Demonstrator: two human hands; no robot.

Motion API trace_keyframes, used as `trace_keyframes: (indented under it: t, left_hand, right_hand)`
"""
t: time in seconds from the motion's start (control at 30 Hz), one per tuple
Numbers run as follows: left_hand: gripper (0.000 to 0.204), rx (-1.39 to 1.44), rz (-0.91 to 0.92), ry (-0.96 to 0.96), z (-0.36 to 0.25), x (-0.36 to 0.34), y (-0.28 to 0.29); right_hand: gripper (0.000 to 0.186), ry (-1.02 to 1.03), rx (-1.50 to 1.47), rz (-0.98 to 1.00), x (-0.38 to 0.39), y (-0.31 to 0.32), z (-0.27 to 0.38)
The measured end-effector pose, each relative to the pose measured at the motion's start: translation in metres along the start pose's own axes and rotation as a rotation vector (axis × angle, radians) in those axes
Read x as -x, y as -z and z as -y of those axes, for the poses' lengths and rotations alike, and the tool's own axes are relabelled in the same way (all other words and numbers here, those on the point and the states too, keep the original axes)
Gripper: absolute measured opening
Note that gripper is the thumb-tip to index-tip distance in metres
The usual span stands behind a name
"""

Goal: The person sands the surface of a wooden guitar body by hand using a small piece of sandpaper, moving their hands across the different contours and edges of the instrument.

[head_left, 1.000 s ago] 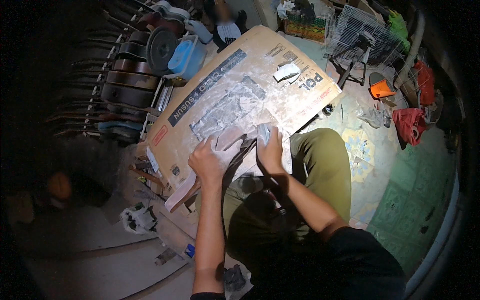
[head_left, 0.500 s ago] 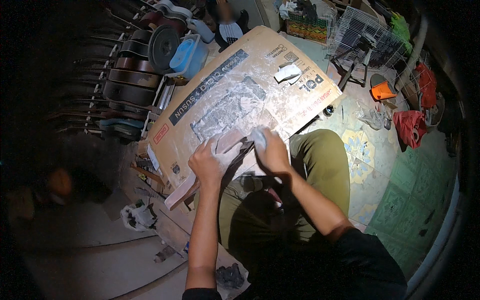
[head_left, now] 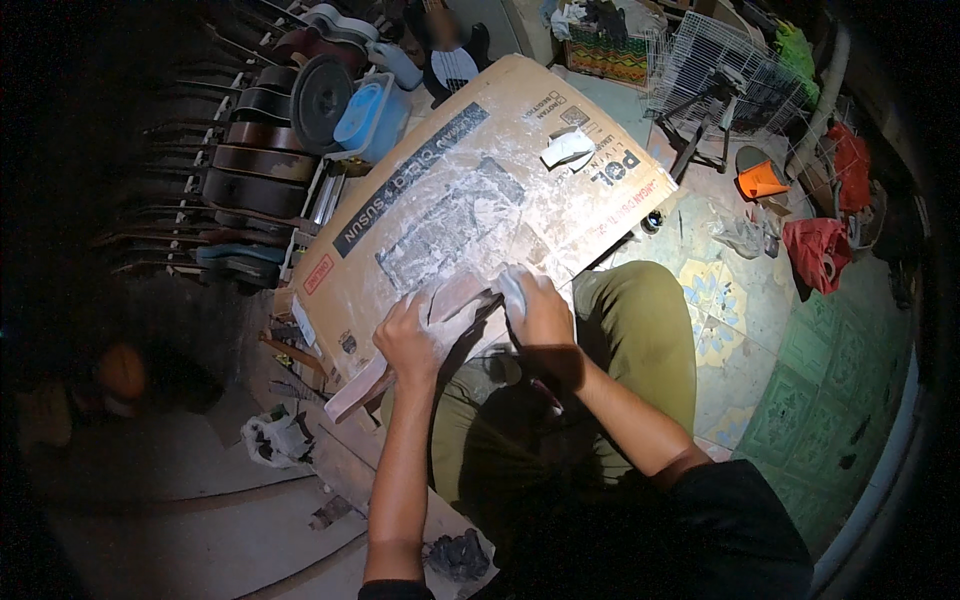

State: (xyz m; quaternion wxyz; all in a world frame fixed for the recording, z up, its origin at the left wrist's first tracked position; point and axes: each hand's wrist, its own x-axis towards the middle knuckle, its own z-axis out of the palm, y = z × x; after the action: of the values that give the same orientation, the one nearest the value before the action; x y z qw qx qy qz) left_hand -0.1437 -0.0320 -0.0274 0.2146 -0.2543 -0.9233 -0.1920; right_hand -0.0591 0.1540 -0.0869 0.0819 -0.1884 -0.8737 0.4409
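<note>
My left hand (head_left: pixel 408 335) is wrapped round a long, dusty, pinkish-brown wooden piece (head_left: pixel 358 393), shaped like a guitar neck. It slants over my lap, its narrow end pointing lower left. At its other end, my right hand (head_left: pixel 543 312) has its fingers curled and pressed close against the wood. Whitish-grey shows at those fingertips, and I cannot make out whether it is dust or something held. Under and beyond both hands lies a flattened cardboard sheet (head_left: pixel 415 185) dusted with white powder. A folded white piece (head_left: pixel 568 149) rests on its far right part.
Several guitars (head_left: pixel 257 165) stand in a row at the left, beside a clear tub with a blue container (head_left: pixel 362 115). Far right are a wire cage (head_left: pixel 690 55), a black stand (head_left: pixel 715 125), an orange object (head_left: pixel 763 179) and a red bag (head_left: pixel 815 250). Crumpled plastic (head_left: pixel 277 437) lies lower left.
My right hand, blurred before, now shows sharply and sits slightly lower and farther left at the wood's end. My left hand keeps its hold. The whole view has shifted a little.
</note>
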Motion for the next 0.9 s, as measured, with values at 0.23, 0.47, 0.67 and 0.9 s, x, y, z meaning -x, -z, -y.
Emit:
trace_keyframes:
  t: [0.23,0.47,0.67,0.9]
  left_hand:
    - [0.045,-0.013,0.011,0.015,-0.010,-0.004,0.007]
    - [0.043,0.039,0.027,0.056,-0.018,-0.008,0.010]
    - [0.043,-0.001,-0.060,-0.014,0.010,0.005,-0.007]
    - [0.045,-0.014,-0.044,-0.017,-0.002,-0.005,0.001]
  right_hand:
    - [0.036,0.009,-0.077,-0.064,-0.003,-0.007,-0.007]
    - [0.039,0.031,-0.079,-0.074,0.000,-0.013,-0.015]
    - [0.045,0.032,-0.075,-0.073,-0.003,-0.024,-0.017]
    - [0.041,0.042,-0.048,-0.058,-0.006,-0.014,-0.012]
